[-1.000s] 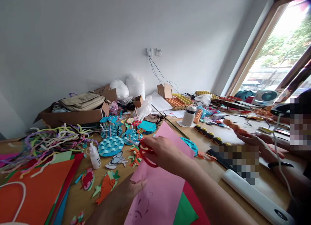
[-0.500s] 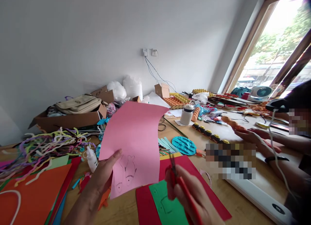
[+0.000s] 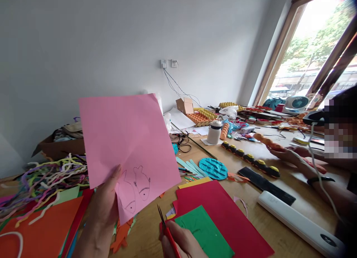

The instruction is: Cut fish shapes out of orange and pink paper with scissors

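Head view shows me the left hand (image 3: 104,202) gripping a pink sheet (image 3: 128,135) by its lower left part, with the thumb lying on the front face. This sheet is raised above the table (image 3: 147,232), and I can see two fish outlines (image 3: 143,187) drawn close to its lower edge. The right hand (image 3: 185,243) is closed around red-handled scissors (image 3: 169,234), whose dark tips point upward near the sheet; how far the blades are opened, I cannot tell. Beside this hand, a green sheet (image 3: 208,232) lies upon a red sheet (image 3: 237,213). Farther away I notice a blue disc (image 3: 213,168) and, at the right, a co-worker's hand (image 3: 286,154) under an orange strip (image 3: 266,141).
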`<state>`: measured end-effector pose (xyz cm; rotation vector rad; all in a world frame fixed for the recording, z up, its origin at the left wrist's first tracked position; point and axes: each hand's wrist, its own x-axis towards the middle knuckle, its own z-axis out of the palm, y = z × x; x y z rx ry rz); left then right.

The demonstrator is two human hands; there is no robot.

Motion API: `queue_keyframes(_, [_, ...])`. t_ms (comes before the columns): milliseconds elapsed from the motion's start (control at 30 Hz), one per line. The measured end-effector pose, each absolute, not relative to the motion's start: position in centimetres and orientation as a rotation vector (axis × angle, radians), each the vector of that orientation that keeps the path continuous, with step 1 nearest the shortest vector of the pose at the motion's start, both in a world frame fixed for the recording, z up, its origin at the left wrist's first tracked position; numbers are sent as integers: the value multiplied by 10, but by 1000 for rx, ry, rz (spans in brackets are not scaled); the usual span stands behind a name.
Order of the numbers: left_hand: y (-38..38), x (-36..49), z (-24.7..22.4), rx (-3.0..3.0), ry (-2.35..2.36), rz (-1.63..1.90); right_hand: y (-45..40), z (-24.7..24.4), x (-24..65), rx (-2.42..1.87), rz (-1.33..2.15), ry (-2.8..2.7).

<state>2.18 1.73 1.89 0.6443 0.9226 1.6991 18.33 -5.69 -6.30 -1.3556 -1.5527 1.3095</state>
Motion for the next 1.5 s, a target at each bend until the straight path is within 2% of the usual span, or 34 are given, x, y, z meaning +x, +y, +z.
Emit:
queue_keyframes(133, [12,18,22,644,918,1711,-46,-49,175,-1237,1411,-1621])
queue_keyframes(567, [7,12,24,535,927,1691,-41,-26,173,-1244,1459,-1540])
queue_keyframes(800, [4,11,22,560,946,1692,-41,-28,170,-1323,1349,-1547])
queue_keyframes(1233, [5,11,24,541,1012,1739,-34,-46,175,-1199,1145,-1666])
queue_keyframes(1500, [3,15,34,514,1108,1700,-45,-30,174,-1300,1336,-1570])
